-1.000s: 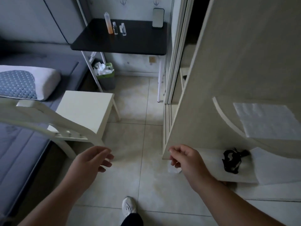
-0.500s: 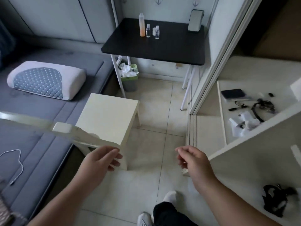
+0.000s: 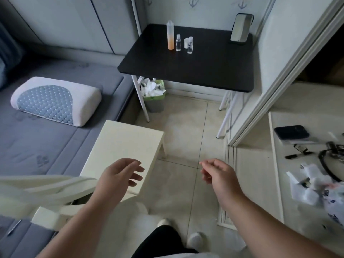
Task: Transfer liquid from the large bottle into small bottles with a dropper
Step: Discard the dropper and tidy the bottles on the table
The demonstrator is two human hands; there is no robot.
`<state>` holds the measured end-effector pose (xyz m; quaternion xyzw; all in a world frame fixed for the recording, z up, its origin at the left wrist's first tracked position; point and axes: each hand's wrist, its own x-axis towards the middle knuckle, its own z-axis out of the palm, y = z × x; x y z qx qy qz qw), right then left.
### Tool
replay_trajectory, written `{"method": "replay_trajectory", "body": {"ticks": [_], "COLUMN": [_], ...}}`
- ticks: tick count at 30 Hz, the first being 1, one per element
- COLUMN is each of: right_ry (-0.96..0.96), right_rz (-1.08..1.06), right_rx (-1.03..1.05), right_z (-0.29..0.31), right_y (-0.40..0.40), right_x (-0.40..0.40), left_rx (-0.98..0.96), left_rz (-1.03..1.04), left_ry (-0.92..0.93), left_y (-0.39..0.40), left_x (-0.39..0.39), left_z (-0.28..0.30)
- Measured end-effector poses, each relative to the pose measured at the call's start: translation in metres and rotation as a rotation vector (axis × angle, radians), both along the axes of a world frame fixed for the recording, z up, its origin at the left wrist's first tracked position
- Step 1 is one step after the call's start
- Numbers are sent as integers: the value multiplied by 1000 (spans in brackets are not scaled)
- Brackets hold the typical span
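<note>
Hands (image 3: 119, 175) (image 3: 219, 174) loose, empty; tall translucent bottle (image 3: 170, 35) on matte black table (image 3: 204, 71).

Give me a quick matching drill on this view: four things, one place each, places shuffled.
Things:
1 large bottle
2 pillow
3 waste bin
4 left hand

Places:
A on the grey mattress
B over the white stool
C under the black table's edge
D on the black table, left of the small bottles

Pairs: 1-D, 2-A, 3-C, 4-B
</note>
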<state>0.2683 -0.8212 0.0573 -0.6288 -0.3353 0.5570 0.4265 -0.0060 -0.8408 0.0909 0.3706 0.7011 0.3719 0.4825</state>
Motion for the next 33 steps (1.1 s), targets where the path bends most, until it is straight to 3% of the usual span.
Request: {"method": "replay_trajectory", "body": {"ticks": [20,33], "right_ry": [-65,-67], "right_rz": [-59,90], "right_rx": [-32,-66], "right_z": [-1,8], "right_y": [225,402], "right_x": [-9,48], "left_rx": [-22,-20], "left_rz": [-122,-41], "left_ry": [21,75], "left_y": [256,414], "left_x": [-42,23], "left_z": [-10,-7]}}
